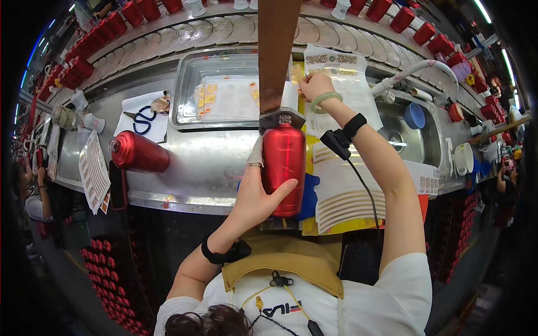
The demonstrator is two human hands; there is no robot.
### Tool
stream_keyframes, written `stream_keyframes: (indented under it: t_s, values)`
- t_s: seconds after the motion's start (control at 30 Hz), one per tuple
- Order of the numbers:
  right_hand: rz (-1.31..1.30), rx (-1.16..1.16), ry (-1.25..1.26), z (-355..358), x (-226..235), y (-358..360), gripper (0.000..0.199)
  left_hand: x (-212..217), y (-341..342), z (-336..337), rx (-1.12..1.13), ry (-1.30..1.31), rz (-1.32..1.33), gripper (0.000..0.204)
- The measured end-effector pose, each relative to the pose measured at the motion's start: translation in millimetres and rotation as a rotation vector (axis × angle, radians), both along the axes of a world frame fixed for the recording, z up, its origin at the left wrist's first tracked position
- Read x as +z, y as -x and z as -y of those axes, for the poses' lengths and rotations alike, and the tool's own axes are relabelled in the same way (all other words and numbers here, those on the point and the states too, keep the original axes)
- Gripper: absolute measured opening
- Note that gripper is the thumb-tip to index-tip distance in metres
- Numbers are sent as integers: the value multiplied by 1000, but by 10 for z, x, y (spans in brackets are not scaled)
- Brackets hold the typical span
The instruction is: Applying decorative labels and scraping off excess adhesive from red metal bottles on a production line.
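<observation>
My left hand (259, 193) is wrapped around a red metal cylinder (284, 168) that stands upright at the bench's front edge, under a brown vertical post (276, 50) with a dark clamp on its neck. My right hand (315, 87), with a green bangle on the wrist, reaches far forward. Its fingertips pinch a small yellow label (296, 73) at the edge of a printed white sheet (342, 84). A black strap and cable run along each wrist.
A second red cylinder (139, 152) lies on its side on the steel bench (196, 173). Behind it are blue scissors (144, 119) on paper and a steel tray (188, 84) of label sheets. At right sit striped yellow sheets (347, 196) and a sink (417, 145) holding a blue bowl (414, 115). Several red cylinders (84, 67) line the back rack.
</observation>
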State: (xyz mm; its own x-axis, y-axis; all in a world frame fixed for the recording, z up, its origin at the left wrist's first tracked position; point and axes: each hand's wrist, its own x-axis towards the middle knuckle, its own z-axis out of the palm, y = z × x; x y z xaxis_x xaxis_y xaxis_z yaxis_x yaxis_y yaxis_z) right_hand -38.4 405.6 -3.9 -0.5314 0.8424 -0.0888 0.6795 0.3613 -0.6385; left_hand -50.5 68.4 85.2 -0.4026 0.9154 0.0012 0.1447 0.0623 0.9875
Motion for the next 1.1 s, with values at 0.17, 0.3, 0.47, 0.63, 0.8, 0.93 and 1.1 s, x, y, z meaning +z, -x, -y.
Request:
stream_keyframes:
  t_s: [0.17,0.3,0.47,0.63,0.8,0.93,1.1]
  values:
    - [-183,66,-122,-208,345,-622,20,-62,6,-21,-20,-36,-43,93]
    - [18,20,-200,-360,848,-1592,23,-55,3,3,52,-45,94,95]
    - [506,-205,-237,-1056,492,-2875,23,-19,-1,-30,40,-1,-5,93]
    - [892,-106,-93,-1160,-101,-3095,26,-16,-26,3,38,-2,81,89]
    - [1030,-34,-158,-1069,-172,-2955,44,-26,28,37,107,9,308,87]
    - [439,-66,-371,-834,307,-3010,16,-98,28,-49,53,-21,305,86]
    - [-39,197,-408,348,1350,-2258,14,-40,36,-96,32,-12,308,86]
